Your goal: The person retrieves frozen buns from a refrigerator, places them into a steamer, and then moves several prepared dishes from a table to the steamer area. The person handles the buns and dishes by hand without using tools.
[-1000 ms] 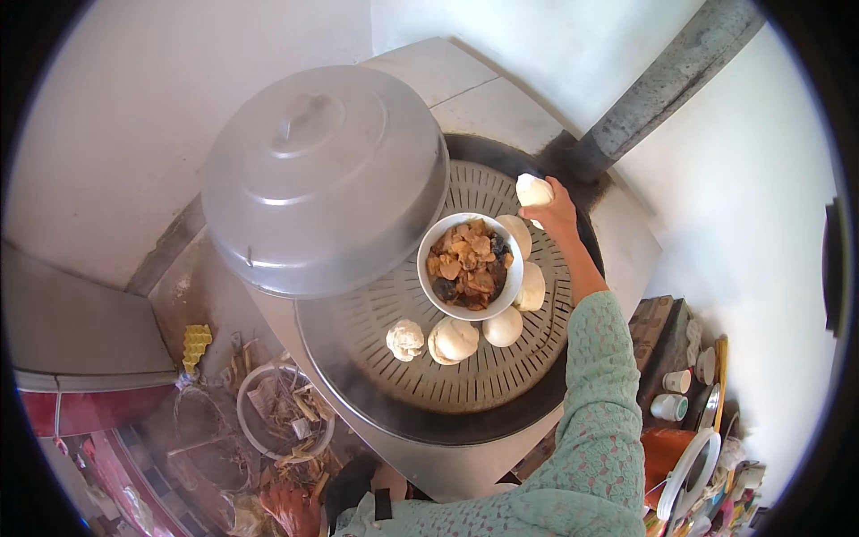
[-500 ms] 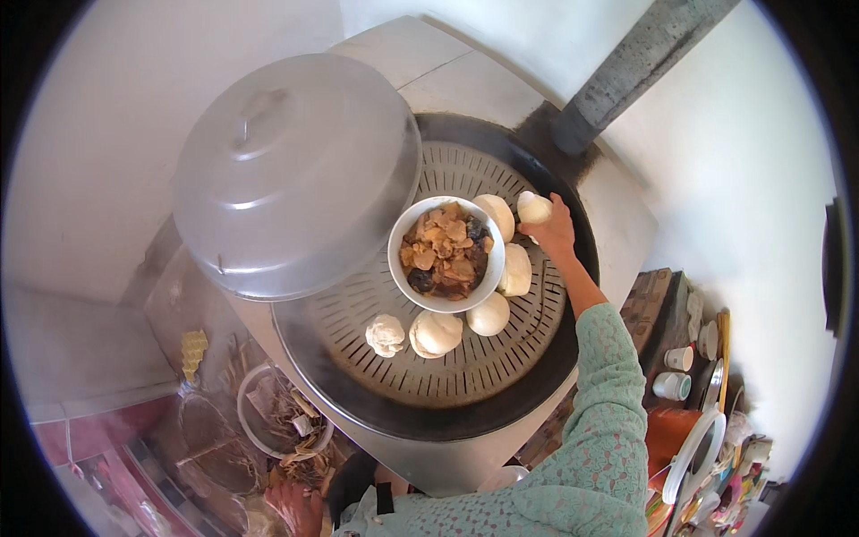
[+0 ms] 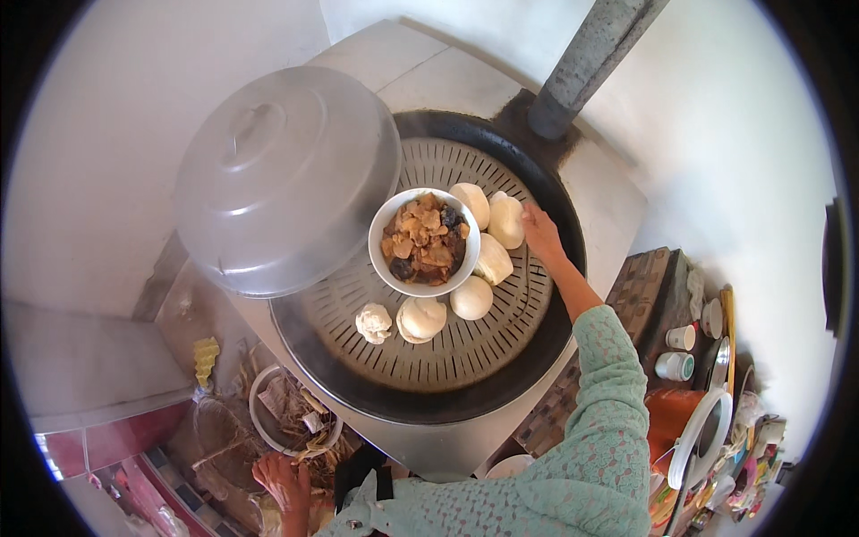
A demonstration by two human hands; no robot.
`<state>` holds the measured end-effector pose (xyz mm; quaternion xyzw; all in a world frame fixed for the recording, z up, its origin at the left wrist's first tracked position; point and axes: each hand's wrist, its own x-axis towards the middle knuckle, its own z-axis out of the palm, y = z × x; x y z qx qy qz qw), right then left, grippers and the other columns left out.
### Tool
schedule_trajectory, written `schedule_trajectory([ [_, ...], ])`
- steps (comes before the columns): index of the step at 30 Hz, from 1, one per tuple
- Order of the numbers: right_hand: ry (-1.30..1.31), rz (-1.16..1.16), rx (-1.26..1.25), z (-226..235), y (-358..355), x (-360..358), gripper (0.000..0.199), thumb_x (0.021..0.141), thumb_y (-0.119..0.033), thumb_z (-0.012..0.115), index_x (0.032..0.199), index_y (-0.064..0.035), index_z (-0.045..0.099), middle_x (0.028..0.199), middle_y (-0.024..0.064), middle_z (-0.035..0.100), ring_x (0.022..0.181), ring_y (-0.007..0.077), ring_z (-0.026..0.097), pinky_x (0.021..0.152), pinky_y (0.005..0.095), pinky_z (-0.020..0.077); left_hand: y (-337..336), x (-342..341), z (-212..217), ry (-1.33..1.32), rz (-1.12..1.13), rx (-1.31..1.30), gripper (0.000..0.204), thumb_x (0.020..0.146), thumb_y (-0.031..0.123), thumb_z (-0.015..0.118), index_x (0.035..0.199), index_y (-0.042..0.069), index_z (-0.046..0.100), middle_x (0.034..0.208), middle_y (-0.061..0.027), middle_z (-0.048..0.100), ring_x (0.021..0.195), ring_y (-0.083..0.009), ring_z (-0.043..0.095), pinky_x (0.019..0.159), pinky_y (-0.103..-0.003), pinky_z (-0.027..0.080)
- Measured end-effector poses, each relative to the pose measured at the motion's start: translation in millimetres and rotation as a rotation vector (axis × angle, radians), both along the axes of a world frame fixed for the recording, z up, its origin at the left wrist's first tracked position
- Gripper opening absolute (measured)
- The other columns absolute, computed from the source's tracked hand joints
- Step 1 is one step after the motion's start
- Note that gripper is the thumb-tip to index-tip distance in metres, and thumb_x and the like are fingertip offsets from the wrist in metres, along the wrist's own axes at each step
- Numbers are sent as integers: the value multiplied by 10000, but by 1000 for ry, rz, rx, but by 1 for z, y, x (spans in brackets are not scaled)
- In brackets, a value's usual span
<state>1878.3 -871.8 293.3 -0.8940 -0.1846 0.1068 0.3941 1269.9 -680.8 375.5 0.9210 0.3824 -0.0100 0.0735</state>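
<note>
My right hand [image 3: 542, 235] is at the right side of a pale steamed bun [image 3: 506, 222], its fingertips against the bun's edge and not wrapped around it. That bun sits on a round slotted steamer rack [image 3: 456, 362], beside several other buns in an arc around a white bowl [image 3: 379, 224] of chunky brown stewed food [image 3: 425, 240]. At the arc's left end is a smaller, lumpy bun [image 3: 373, 323]. My left hand [image 3: 283, 483] hangs low at the lower left, fingers stretched and holding nothing, close to a tub of kindling [image 3: 259, 421].
A large domed metal lid [image 3: 286, 179] leans over the rack's left side. The rack sits in a wide black wok [image 3: 559, 192] set into a tiled stove [image 3: 429, 76]. A grey pipe [image 3: 586, 76] rises behind it. Cups and an orange bucket [image 3: 671, 412] stand at right.
The bun in my right hand has come down leftward onto the rack against the other buns, and my grip on it has loosened. My left hand has risen slightly. The view has shifted.
</note>
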Motion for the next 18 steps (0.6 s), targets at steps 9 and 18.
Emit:
schedule_trajectory([
  [9,-222,-182,180,42,-56,-90,430,907,-138,492,1311,-22,403,1149,142,489,997,240,516,897,322,409,47,43,21,-178,-73,98,234,666,106,649,872,69,543,978,-120,545,1050,-310,467,960,-483,273],
  [18,-198,-279,-209,14,-164,-296,531,941,-281,433,1347,35,299,1210,210,416,1073,338,458,942,386,359,181,142,46,-617,-244,198,296,687,62,657,966,33,565,1007,-149,560,964,-349,502,888,-458,358],
])
